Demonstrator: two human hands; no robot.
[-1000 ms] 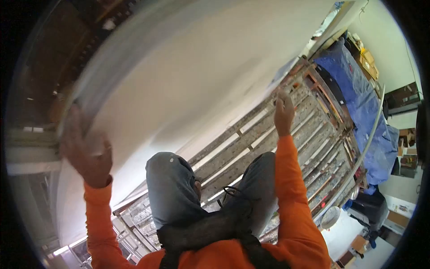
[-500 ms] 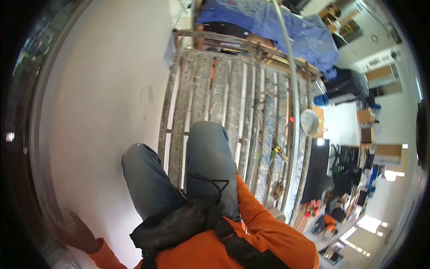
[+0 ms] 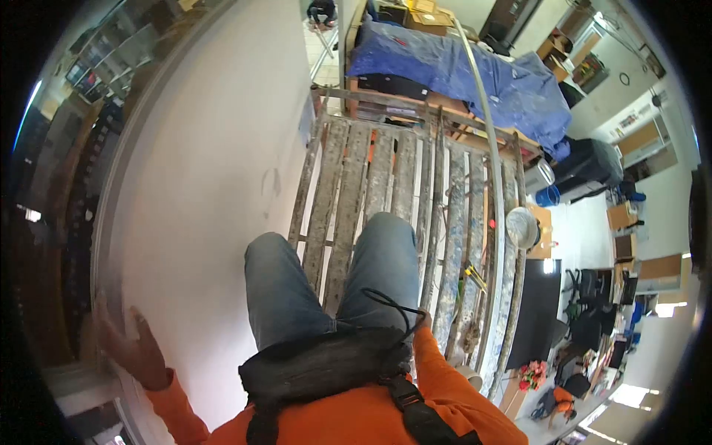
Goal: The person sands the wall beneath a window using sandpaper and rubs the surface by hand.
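At the lower left, my left hand [image 3: 137,348] rests against the edge of the white wall [image 3: 200,148], beside the window frame, with its thumb and fingers apart and nothing visible in it. Only a small part of my right hand [image 3: 424,320] shows, beside my right thigh next to a black cord loop [image 3: 389,300]; its fingers are hidden. A black waist bag [image 3: 326,363] lies across my lap. Under my bent knees runs a platform of worn, paint-spattered planks [image 3: 345,200].
A metal pole [image 3: 489,141] crosses the platform's right side, near a round bucket [image 3: 522,228] and a yellow tool [image 3: 475,277]. Blue sheeting [image 3: 460,70] covers things beyond the far end. A person in orange [image 3: 564,404] is at lower right, another person [image 3: 321,11] at the top.
The view has swung round, so the platform now runs upward in it. My right hand has come down from out in front to beside my thigh. My left hand remains at the wall's edge.
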